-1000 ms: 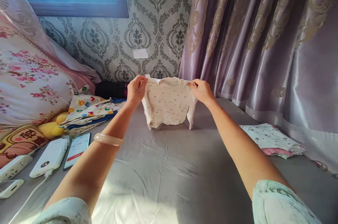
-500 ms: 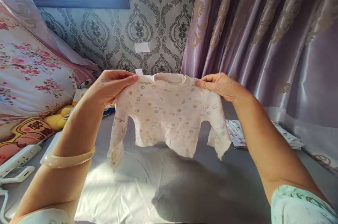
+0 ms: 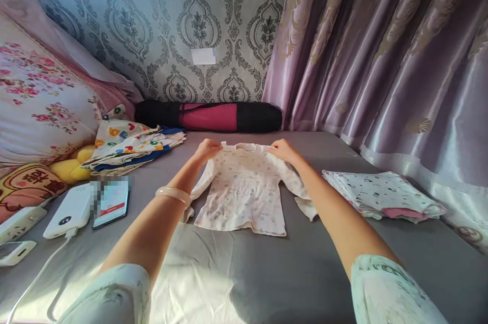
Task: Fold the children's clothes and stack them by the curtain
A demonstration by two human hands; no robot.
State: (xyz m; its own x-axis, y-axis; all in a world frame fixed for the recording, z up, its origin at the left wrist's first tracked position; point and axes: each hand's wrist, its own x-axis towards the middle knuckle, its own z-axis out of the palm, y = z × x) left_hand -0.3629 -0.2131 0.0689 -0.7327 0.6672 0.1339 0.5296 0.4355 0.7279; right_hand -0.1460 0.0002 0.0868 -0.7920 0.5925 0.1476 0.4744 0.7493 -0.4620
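Shirt lies toward the far edge of the bed, shoulders pinched by left hand and right hand; uneven release could skew it, leaving bent sleeves creased

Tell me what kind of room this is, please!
It's probably a bedroom. There's a wide gray sheet that seems to cover a bed, puffy flowery bedding on the left, and long purple curtains on the right.
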